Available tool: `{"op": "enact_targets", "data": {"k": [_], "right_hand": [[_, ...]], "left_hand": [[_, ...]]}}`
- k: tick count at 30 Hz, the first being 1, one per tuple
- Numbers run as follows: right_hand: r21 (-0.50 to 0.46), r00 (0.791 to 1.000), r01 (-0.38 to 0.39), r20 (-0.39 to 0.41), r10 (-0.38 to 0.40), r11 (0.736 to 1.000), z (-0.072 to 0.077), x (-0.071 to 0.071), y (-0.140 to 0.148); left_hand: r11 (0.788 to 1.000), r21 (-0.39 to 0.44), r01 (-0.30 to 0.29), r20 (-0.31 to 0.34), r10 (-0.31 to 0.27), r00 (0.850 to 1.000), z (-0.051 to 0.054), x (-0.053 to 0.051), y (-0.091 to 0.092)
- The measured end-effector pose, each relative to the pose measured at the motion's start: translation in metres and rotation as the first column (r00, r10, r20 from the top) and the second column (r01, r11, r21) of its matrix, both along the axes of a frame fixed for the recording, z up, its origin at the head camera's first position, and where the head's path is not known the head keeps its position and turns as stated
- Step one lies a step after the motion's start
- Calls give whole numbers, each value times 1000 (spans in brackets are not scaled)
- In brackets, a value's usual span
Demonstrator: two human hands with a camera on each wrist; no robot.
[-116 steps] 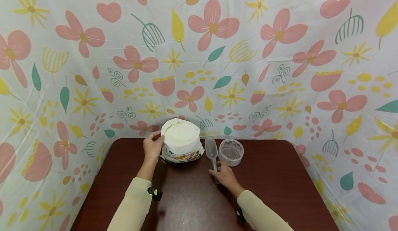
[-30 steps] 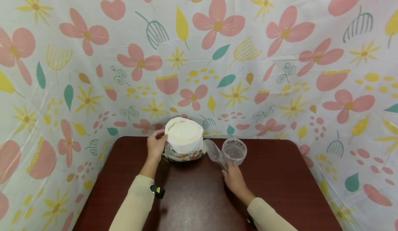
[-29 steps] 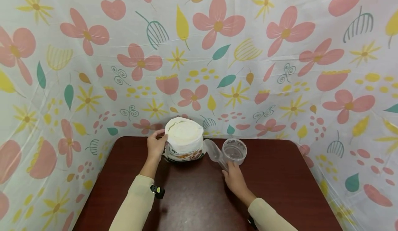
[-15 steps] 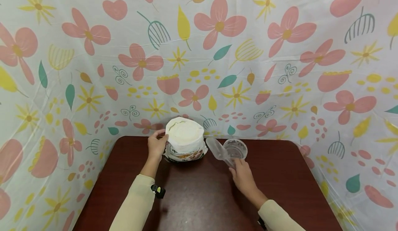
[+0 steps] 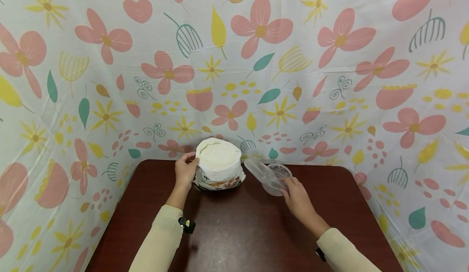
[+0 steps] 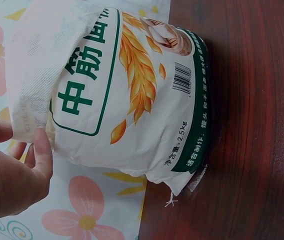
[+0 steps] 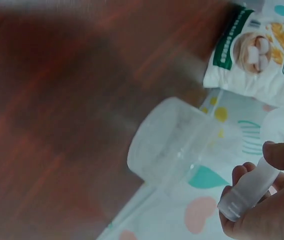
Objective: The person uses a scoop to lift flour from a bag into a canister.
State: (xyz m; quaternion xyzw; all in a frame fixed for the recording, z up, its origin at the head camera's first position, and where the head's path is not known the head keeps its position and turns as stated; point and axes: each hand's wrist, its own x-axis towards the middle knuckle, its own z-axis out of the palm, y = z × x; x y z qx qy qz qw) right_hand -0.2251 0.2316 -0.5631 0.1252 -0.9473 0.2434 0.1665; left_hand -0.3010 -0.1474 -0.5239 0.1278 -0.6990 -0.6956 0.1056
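In the head view, the left hand (image 5: pixel 185 173) pinches the folded rim of a white, printed flour bag (image 5: pixel 218 162) – upright, near the far edge of the dark reddish-brown wooden surface (image 5: pixel 234 231). The right hand (image 5: pixel 300 199) grips a translucent plastic scoop (image 5: pixel 258 172), overlapping a clear, round plastic tub (image 5: pixel 272 189). Left wrist view: thumb and fingers at the rim. Right wrist view: fingers curl round the scoop's handle – the tub just beside.

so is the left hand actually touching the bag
Touching. The left wrist view shows it: the left hand pinches the bag at its folded rim, with no gap at the thumb.
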Motion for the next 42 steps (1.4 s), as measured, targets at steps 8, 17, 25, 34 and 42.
{"op": "enact_targets", "data": {"k": [8, 17, 25, 34, 42], "right_hand": [[12, 998, -42, 44, 41, 999, 22, -11, 13], [37, 994, -101, 44, 99, 994, 47, -23, 23], [130, 989, -149, 42, 145, 980, 74, -37, 26], [183, 962, -249, -63, 264, 951, 104, -52, 28], [260, 955, -263, -67, 289, 929, 130, -63, 26]], "left_hand": [[999, -15, 29, 27, -28, 999, 1, 1, -2], [999, -24, 34, 40, -33, 999, 0, 2, -2], [999, -27, 33, 31, -32, 999, 0, 1, -2], [999, -16, 45, 23, -44, 999, -1, -1, -4], [999, -28, 36, 18, -35, 999, 0, 1, -3]]}}
